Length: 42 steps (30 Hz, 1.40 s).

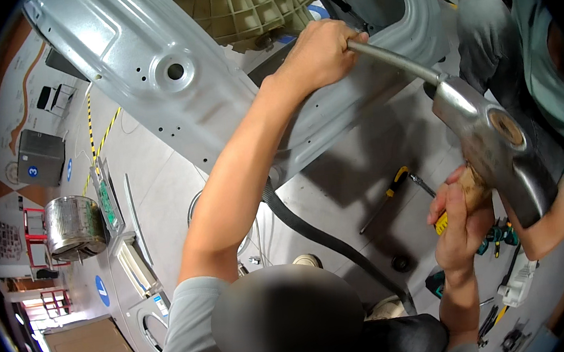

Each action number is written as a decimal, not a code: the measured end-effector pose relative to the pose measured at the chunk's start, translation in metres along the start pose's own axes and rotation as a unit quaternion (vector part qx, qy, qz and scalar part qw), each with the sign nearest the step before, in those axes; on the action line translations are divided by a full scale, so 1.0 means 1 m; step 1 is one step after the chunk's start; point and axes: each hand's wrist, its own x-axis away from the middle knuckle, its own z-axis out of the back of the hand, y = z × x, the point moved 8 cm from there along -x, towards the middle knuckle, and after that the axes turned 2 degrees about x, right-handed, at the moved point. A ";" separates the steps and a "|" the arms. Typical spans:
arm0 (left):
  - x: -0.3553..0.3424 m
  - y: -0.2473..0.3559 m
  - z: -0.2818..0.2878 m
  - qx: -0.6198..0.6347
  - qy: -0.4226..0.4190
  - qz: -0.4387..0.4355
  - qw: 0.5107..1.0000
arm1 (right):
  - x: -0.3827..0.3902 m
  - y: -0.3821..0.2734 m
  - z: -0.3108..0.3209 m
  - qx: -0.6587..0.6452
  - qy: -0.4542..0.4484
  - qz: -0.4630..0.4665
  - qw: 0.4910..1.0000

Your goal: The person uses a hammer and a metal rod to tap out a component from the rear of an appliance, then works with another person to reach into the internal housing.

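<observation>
The plain steel rod (396,62) lay slanted across the far right of the scene. Its far end was buried in the left hand (318,52), which was closed tight around it just under the beige ribbed plastic tub (247,5). Its near end pointed down and right at the striking face of the heavy steel hammer head (494,147). Rod end and hammer face were touching or just apart; the view did not settle which. The hammer's wooden handle (474,189) ran down into the right hand (459,224), which was wrapped fully around it, with something yellow showing at the fist's left edge.

The step in hand looked like driving the rod as a punch, with the hammer at or near the point of a blow. Another blow would call for the left hand to keep the rod in line and the hammer face to land square on the rod's end, clear of the knuckles.

The left forearm crossed a bent grey sheet-metal cabinet panel (152,67) that filled the far left. A black corrugated hose (321,239) curved over the floor nearer in. A yellow-handled screwdriver (391,196) lay on the grey floor just left of the right hand, and green-handled tools (495,234) and a white plastic part (519,282) lay to its right. Another person in a teal shirt (541,66) stood at the right edge. A stainless steel drum (72,228) sat well apart at the far left.
</observation>
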 end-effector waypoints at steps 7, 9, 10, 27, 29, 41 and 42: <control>0.000 -0.001 0.000 -0.015 0.009 -0.021 1.000 | 0.012 -0.001 0.010 -0.075 0.044 0.017 0.996; 0.001 0.004 0.002 -0.012 0.032 -0.054 0.998 | 0.012 -0.003 0.013 -0.072 0.011 0.030 0.997; 0.002 0.005 0.002 -0.014 0.032 -0.065 0.997 | 0.014 -0.001 0.014 -0.072 0.014 0.021 0.997; 0.022 0.017 0.011 -0.027 0.004 -0.067 0.997 | 0.020 0.008 0.031 -0.060 0.060 -0.044 0.995; 0.027 0.016 0.009 -0.027 -0.008 -0.039 0.999 | 0.020 0.010 0.030 -0.056 0.041 -0.041 0.997; 0.059 0.078 0.026 0.021 0.084 -0.106 0.991 | 0.022 0.015 0.030 -0.056 0.045 -0.057 0.996; 0.066 0.080 0.024 0.021 0.062 -0.088 0.994 | 0.022 0.015 0.031 -0.050 0.052 -0.064 0.995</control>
